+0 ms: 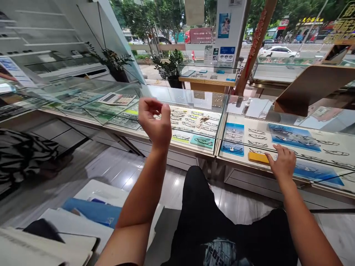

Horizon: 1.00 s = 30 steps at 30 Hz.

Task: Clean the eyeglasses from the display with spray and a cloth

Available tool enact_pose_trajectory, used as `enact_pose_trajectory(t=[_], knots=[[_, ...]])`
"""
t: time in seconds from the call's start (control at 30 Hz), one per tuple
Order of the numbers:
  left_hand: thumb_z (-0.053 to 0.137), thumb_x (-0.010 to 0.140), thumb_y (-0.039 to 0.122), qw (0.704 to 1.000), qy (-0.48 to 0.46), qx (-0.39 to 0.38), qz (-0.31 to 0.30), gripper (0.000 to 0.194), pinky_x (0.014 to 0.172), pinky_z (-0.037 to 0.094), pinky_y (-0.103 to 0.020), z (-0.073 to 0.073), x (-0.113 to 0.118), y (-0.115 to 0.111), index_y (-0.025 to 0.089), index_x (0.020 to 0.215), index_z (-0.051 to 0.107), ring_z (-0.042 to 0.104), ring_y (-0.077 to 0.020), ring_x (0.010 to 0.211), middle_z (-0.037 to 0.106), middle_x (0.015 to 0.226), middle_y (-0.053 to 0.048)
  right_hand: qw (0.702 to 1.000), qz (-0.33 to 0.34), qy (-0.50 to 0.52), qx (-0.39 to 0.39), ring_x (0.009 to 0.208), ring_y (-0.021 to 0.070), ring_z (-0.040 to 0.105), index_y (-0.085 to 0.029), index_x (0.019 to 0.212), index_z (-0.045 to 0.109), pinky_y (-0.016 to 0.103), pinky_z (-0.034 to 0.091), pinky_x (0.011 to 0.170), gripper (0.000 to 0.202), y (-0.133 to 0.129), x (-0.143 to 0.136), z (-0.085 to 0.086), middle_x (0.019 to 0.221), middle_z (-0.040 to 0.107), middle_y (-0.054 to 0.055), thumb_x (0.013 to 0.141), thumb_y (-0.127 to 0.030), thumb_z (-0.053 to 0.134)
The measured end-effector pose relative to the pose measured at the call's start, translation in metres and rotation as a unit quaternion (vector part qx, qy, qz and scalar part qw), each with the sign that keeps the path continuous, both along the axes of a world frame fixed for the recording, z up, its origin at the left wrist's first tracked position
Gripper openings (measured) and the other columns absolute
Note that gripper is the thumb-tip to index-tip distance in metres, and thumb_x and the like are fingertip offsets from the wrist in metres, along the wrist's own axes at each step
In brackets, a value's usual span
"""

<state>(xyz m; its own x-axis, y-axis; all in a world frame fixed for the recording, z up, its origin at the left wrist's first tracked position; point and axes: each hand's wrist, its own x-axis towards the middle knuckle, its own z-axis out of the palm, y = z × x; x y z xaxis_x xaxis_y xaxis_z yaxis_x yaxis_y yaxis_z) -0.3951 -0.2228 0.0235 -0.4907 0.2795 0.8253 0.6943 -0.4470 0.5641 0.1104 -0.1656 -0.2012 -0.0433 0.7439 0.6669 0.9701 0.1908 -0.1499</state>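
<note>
My left hand (pixel 155 123) is raised over the glass counter, palm side toward me. Its fingers curl loosely, with a gap between them and the thumb, and nothing shows in it. My right hand (pixel 284 162) rests on the counter's glass top with its fingers apart. Its thumb is at the right end of a yellow case (pixel 258 158), which lies near the front edge. A crumpled beige cloth (pixel 202 122) is on the counter between my hands. Rows of eyeglasses (pixel 256 136) are displayed under the glass, some on blue cards (pixel 233 129).
A calculator-like device (pixel 118 99) sits on the counter at left, a small bottle (pixel 246 106) and a wooden-backed stand (pixel 313 88) at right. Bags or folders (pixel 91 210) are at lower left. A person's patterned clothing (pixel 24 159) shows at the left edge.
</note>
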Motion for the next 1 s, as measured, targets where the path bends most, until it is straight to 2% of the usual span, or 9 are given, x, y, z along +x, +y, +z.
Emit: enact_pose_trajectory(t=[0.1, 0.2, 0.3, 0.4, 0.57, 0.77, 0.87, 1.0], knots=[[0.066, 0.100, 0.040, 0.999, -0.042, -0.007, -0.003, 0.024, 0.078, 0.050, -0.027, -0.024, 0.007, -0.022, 0.023, 0.091, 0.052, 0.056, -0.0143, 0.080, 0.051, 0.086, 0.001, 1.000, 0.004, 0.004, -0.003, 0.124, 0.0416, 0.054, -0.015, 0.138, 0.068, 0.055, 0.042, 0.106, 0.049, 0.001, 0.001, -0.002, 0.139, 0.071, 0.024, 0.101, -0.045, 0.060], [0.064, 0.104, 0.051, 0.993, -0.091, -0.031, -0.064, 0.033, 0.075, 0.048, -0.027, -0.055, 0.016, -0.036, 0.023, 0.089, 0.052, 0.053, -0.0144, 0.076, 0.050, 0.081, 0.002, 1.000, 0.016, -0.003, -0.004, 0.129, 0.0429, 0.052, -0.013, 0.142, 0.064, 0.057, 0.039, 0.109, 0.052, 0.003, 0.005, -0.006, 0.143, 0.067, 0.026, 0.102, -0.045, 0.057], [0.058, 0.107, 0.061, 0.981, -0.125, -0.067, -0.131, 0.045, 0.067, 0.043, -0.028, -0.082, 0.022, -0.047, 0.024, 0.083, 0.047, 0.046, -0.0149, 0.070, 0.046, 0.075, 0.002, 1.000, 0.022, -0.009, 0.004, 0.135, 0.0454, 0.048, -0.013, 0.148, 0.059, 0.061, 0.037, 0.112, 0.058, 0.008, 0.011, -0.017, 0.147, 0.062, 0.028, 0.103, -0.050, 0.054], [0.051, 0.108, 0.071, 0.971, -0.141, -0.108, -0.160, 0.058, 0.061, 0.037, -0.030, -0.102, 0.024, -0.054, 0.024, 0.076, 0.041, 0.038, -0.0151, 0.066, 0.038, 0.071, 0.002, 0.999, 0.028, -0.022, 0.029, 0.139, 0.0468, 0.045, -0.014, 0.152, 0.055, 0.066, 0.035, 0.114, 0.065, 0.018, 0.021, -0.033, 0.149, 0.060, 0.029, 0.103, -0.056, 0.054], [0.049, 0.105, 0.080, 0.959, -0.153, -0.175, -0.163, 0.068, 0.058, 0.032, -0.033, -0.122, 0.023, -0.064, 0.024, 0.067, 0.042, 0.036, -0.0152, 0.062, 0.039, 0.065, 0.001, 0.997, 0.039, -0.025, 0.055, 0.138, 0.0492, 0.048, -0.017, 0.151, 0.055, 0.070, 0.035, 0.111, 0.069, 0.036, 0.036, -0.052, 0.146, 0.061, 0.028, 0.097, -0.061, 0.061], [0.050, 0.105, 0.078, 0.940, -0.156, -0.243, -0.182, 0.071, 0.057, 0.025, -0.034, -0.145, 0.027, -0.079, 0.023, 0.063, 0.036, 0.028, -0.0137, 0.058, 0.031, 0.062, 0.002, 0.996, 0.040, 0.016, 0.075, 0.137, 0.0579, 0.052, -0.024, 0.154, 0.055, 0.075, 0.035, 0.102, 0.071, 0.040, 0.029, -0.057, 0.142, 0.061, 0.031, 0.093, -0.059, 0.063], [0.047, 0.106, 0.079, 0.934, -0.150, -0.264, -0.187, 0.068, 0.061, 0.031, -0.033, -0.154, 0.025, -0.081, 0.023, 0.067, 0.040, 0.035, -0.0147, 0.062, 0.038, 0.065, 0.002, 0.996, 0.021, 0.041, 0.080, 0.136, 0.0611, 0.052, -0.022, 0.156, 0.058, 0.077, 0.033, 0.101, 0.074, 0.043, 0.022, -0.059, 0.140, 0.060, 0.035, 0.093, -0.061, 0.058], [0.044, 0.109, 0.071, 0.931, -0.133, -0.289, -0.178, 0.061, 0.066, 0.038, -0.032, -0.160, 0.013, -0.076, 0.023, 0.073, 0.048, 0.045, -0.0164, 0.067, 0.048, 0.070, 0.000, 0.989, 0.014, 0.068, 0.127, 0.134, 0.0623, 0.053, -0.018, 0.154, 0.062, 0.082, 0.031, 0.102, 0.081, 0.051, 0.021, -0.058, 0.132, 0.064, 0.038, 0.091, -0.067, 0.051]])
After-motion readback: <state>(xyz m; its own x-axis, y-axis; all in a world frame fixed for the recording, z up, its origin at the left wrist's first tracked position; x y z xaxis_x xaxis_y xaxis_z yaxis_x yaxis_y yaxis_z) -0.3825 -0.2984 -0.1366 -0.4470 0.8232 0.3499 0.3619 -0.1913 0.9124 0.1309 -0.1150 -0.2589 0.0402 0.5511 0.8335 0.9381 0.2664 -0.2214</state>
